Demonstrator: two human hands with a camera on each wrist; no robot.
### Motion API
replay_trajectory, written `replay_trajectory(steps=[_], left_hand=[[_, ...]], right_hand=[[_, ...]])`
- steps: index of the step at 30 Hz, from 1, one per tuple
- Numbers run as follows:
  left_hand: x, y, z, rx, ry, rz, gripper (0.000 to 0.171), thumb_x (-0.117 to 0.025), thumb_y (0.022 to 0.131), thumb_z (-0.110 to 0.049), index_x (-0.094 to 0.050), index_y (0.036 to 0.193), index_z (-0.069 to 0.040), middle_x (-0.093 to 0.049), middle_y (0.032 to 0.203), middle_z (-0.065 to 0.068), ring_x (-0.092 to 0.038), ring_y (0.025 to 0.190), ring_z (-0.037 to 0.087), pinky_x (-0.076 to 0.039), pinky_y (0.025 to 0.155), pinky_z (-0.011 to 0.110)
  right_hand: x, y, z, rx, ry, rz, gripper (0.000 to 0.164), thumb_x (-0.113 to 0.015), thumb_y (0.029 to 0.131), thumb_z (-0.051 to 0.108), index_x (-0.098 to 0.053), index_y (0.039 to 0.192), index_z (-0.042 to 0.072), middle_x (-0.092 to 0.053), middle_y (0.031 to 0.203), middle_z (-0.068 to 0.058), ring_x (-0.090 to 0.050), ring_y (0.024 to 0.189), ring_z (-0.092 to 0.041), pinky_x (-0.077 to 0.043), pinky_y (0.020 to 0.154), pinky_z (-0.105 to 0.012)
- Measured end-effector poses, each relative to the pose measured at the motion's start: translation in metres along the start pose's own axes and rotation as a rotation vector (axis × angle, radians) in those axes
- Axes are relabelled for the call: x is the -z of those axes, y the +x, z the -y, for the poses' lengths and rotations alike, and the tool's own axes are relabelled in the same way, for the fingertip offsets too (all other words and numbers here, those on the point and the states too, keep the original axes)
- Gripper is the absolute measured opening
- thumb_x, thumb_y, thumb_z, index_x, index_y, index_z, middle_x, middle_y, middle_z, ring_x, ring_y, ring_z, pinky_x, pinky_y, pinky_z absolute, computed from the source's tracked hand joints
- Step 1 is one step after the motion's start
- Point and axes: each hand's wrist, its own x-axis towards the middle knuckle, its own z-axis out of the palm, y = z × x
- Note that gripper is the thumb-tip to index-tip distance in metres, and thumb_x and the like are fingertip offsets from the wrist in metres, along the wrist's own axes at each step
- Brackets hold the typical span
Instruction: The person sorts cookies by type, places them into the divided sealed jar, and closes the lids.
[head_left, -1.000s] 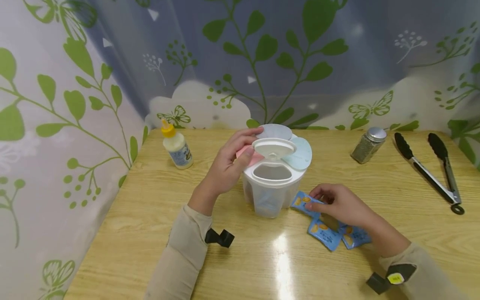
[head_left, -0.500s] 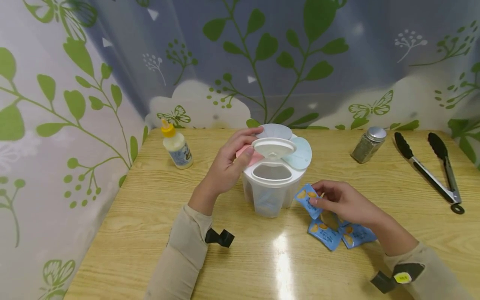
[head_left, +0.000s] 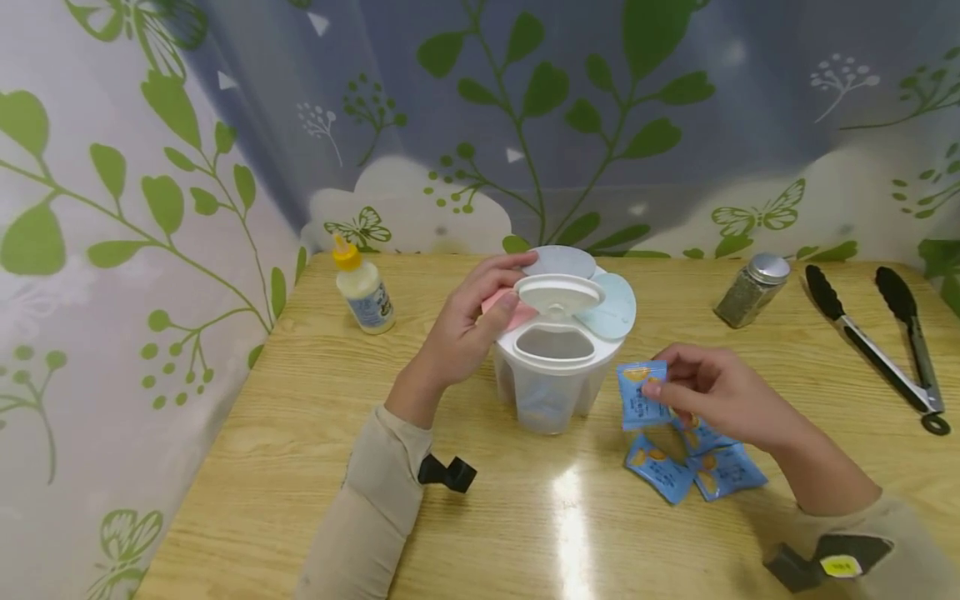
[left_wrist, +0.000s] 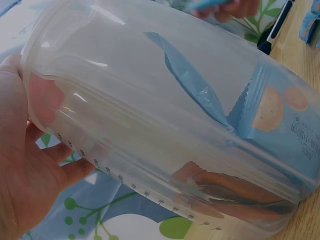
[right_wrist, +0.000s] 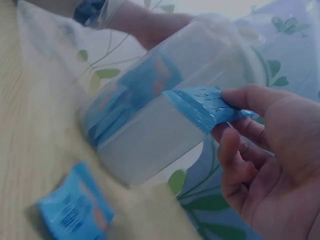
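A clear divided storage container (head_left: 551, 392) stands upright on the table, its white lid carrying pink, grey and pale blue flaps. The front white flap (head_left: 558, 293) is raised over an opening. My left hand (head_left: 467, 329) grips the container's upper left edge, thumb on the lid. Through the wall show blue packets (left_wrist: 280, 120) in one compartment and an orange-brown packet (left_wrist: 235, 195) in another. Right of the container, my right hand (head_left: 731, 392) pinches a blue biscuit packet (head_left: 637, 408) between thumb and fingers, above the table. Several blue packets (head_left: 660, 468) lie below that hand.
A glue bottle (head_left: 366, 292) with a yellow cap stands at the back left. On the right are a glass jar (head_left: 752, 290) of dark seasoning with a metal lid and black-tipped tongs (head_left: 885, 358), spread apart. Leaf-patterned cloth (head_left: 420, 108) hangs behind the wooden table.
My right hand has lifted the biscuit packet off the table and moved slightly right, turning the packet more upright. The left hand keeps its grip on the container. The head view has shifted slightly.
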Motion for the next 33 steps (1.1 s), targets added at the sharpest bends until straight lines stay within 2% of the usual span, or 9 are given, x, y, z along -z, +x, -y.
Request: replay_trajectory(steps=[3,8,13,19,27,31,33], left_hand=[[0.000,0.000,0.000,0.002,-0.005,0.002,0.060,-0.039,0.104,-0.053,-0.064,0.110,0.002,-0.050,0.145,0.019,-0.043,0.142,0.025,-0.036,0.117,0.041],[-0.001,0.000,-0.001,-0.002,-0.001,0.001,0.059,-0.039,0.105,-0.052,-0.064,0.110,0.002,-0.050,0.145,0.019,-0.043,0.141,0.025,-0.036,0.117,0.042],[-0.001,0.000,-0.001,0.004,0.007,-0.004,0.060,-0.039,0.105,-0.052,-0.064,0.110,0.002,-0.051,0.145,0.018,-0.043,0.141,0.024,-0.036,0.117,0.041],[0.000,0.000,-0.002,0.005,0.005,0.000,0.059,-0.039,0.105,-0.052,-0.064,0.110,0.002,-0.050,0.146,0.018,-0.043,0.142,0.024,-0.036,0.117,0.041],[0.000,-0.001,-0.001,0.002,0.004,0.002,0.060,-0.038,0.105,-0.053,-0.064,0.109,0.001,-0.050,0.146,0.018,-0.043,0.142,0.024,-0.037,0.116,0.041],[0.000,-0.001,-0.002,0.007,0.006,0.001,0.060,-0.039,0.104,-0.053,-0.064,0.110,0.001,-0.050,0.146,0.018,-0.043,0.142,0.024,-0.037,0.116,0.041],[0.000,0.000,-0.002,0.009,0.006,0.001,0.060,-0.039,0.104,-0.054,-0.063,0.111,0.001,-0.050,0.146,0.018,-0.043,0.142,0.024,-0.037,0.117,0.041]], right_hand=[[0.002,-0.001,0.010,0.073,0.011,-0.002,0.008,-0.059,0.098,0.000,-0.060,0.104,0.004,-0.057,0.067,0.000,-0.051,0.053,-0.022,-0.045,0.048,-0.036],[0.002,-0.002,0.026,0.135,0.062,-0.069,0.016,-0.058,0.095,-0.008,-0.063,0.103,0.006,-0.058,0.064,0.002,-0.054,0.056,-0.016,-0.047,0.053,-0.033],[0.000,0.001,0.040,0.243,0.207,-0.143,0.027,-0.056,0.091,-0.018,-0.067,0.104,0.004,-0.065,0.072,0.002,-0.057,0.057,-0.014,-0.051,0.054,-0.028],[-0.004,0.011,0.063,0.410,0.332,-0.211,0.025,-0.054,0.088,-0.023,-0.067,0.101,-0.006,-0.064,0.072,-0.005,-0.056,0.056,-0.016,-0.047,0.052,-0.028],[-0.022,0.032,0.102,0.429,0.282,-0.294,0.018,-0.062,0.086,-0.020,-0.068,0.097,-0.007,-0.070,0.074,-0.008,-0.065,0.058,-0.016,-0.052,0.054,-0.024],[-0.031,0.039,0.109,0.455,0.205,-0.298,0.016,-0.067,0.085,-0.017,-0.068,0.097,-0.006,-0.071,0.076,-0.008,-0.068,0.059,-0.015,-0.053,0.054,-0.022],[-0.034,0.040,0.111,0.442,0.125,-0.300,0.016,-0.068,0.085,-0.014,-0.069,0.097,-0.003,-0.070,0.074,-0.006,-0.067,0.058,-0.013,-0.052,0.054,-0.022]])
